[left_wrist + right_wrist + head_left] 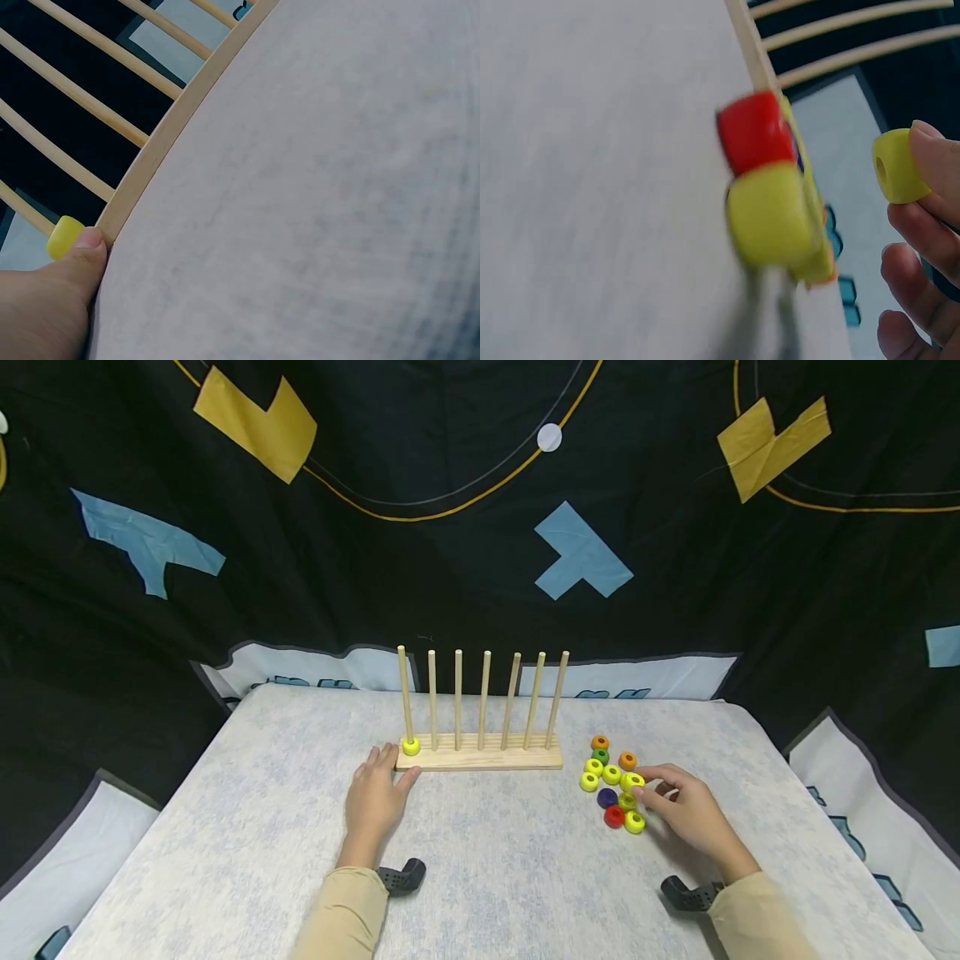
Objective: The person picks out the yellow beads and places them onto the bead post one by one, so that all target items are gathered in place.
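Note:
A wooden rack point(480, 762) with several upright pegs stands toward the back of the table; one yellow bead point(410, 746) is at the foot of its leftmost peg. My left hand point(373, 802) grips the rack's left end, and its thumb point(88, 247) lies against the base point(161, 142) in the left wrist view. Over the bead group on the right, my right hand point(693, 814) pinches a yellow bead point(632, 782) between thumb and fingertips. In the right wrist view this bead point(900, 169) shows its hole, held apart from the red bead point(756, 131).
Right of the rack, loose beads lie close together: orange point(600, 742), green point(600, 757), several yellow point(589, 782), dark blue point(607, 797) and red point(614, 816). A black curtain point(435, 577) hangs behind the pale table point(480, 877).

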Tool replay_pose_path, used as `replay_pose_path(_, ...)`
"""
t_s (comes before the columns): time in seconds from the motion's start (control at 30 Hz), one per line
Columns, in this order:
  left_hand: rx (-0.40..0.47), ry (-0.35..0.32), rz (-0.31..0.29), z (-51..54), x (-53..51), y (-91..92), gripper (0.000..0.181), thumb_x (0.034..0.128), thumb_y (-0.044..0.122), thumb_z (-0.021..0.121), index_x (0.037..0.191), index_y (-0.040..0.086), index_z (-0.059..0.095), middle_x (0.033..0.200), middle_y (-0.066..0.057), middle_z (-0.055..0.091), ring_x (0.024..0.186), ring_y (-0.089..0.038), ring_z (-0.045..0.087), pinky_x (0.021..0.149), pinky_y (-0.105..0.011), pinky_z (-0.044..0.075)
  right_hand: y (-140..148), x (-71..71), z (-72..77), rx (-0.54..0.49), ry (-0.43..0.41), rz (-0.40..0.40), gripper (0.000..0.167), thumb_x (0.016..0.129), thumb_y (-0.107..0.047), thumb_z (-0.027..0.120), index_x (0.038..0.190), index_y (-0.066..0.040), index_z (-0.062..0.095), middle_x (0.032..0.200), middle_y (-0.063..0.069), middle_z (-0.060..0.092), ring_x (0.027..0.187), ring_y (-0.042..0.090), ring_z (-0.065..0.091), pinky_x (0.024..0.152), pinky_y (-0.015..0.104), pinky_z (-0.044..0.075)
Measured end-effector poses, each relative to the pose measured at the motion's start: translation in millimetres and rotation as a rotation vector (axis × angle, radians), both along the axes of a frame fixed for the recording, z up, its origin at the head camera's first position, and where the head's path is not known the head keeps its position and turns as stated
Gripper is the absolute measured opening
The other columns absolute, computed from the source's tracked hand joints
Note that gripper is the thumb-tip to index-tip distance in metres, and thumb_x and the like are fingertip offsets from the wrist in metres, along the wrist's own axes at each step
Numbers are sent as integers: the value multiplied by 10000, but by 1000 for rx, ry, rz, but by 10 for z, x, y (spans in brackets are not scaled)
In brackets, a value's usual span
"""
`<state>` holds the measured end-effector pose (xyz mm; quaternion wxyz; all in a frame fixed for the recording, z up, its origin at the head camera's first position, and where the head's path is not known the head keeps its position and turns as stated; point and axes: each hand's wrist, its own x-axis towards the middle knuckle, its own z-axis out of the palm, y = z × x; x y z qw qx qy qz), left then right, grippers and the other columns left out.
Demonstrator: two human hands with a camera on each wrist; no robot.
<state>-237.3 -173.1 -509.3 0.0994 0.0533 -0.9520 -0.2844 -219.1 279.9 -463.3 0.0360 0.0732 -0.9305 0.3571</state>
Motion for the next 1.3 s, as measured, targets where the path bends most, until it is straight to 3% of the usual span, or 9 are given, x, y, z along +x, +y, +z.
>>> replay_pose_path(0.4, -21, -1, 9, -12, -6, 9, 680, 987, 452, 575, 1497, 31, 414, 1566, -171, 392, 1492, -382, 286, 1221, -546, 247, -583, -149, 283, -54, 76, 103, 333, 910, -315, 734, 1195, -147, 691, 1113, 15, 707, 890, 173, 598, 719, 265, 530)
replay_pose_path(0.63, -17, -2, 18, -11, 11, 15, 676, 985, 452, 579, 1498, 42, 416, 1568, -162, 394, 1494, -374, 288, 1215, -551, 259, -927, -233, 498, -85, 109, 172, 360, 903, -361, 732, 1212, -182, 684, 919, 13, 682, 782, 221, 598, 547, 261, 520)
replay_pose_path(0.77, -13, -3, 23, -1, 16, 23, 679, 981, 456, 583, 1499, 49, 418, 1569, -151, 396, 1496, -365, 288, 1205, -561, 275, -1107, -273, 645, -87, 205, 201, 346, 901, -319, 743, 1205, -164, 693, 1018, 4, 711, 817, 165, 607, 624, 244, 537)
replay_pose_path(0.93, -21, -9, 23, 20, 17, 29, 684, 981, 464, 579, 1500, 49, 416, 1572, -141, 395, 1497, -360, 290, 1196, -567, 288, -1319, -329, 842, -86, 306, 224, 325, 901, -295, 746, 1194, -162, 701, 938, -27, 705, 782, 118, 585, 669, 246, 525)
replay_pose_path(1.07, -19, -5, 22, 30, 16, 24, 686, 979, 463, 584, 1497, 45, 419, 1569, -143, 399, 1497, -357, 291, 1203, -558, 281, -1490, -379, 1010, -105, 334, 238, 319, 903, -299, 745, 1188, -163, 703, 906, -23, 687, 761, 133, 573, 632, 252, 512)
replay_pose_path(1.3, -14, 4, 24, 9, 21, 18, 681, 979, 474, 576, 1495, 56, 427, 1571, -134, 399, 1496, -355, 296, 1200, -561, 286, -1790, -497, 1244, -161, 367, 255, 332, 905, -285, 744, 1211, -163, 703, 1017, -12, 691, 822, 151, 583, 590, 281, 489)
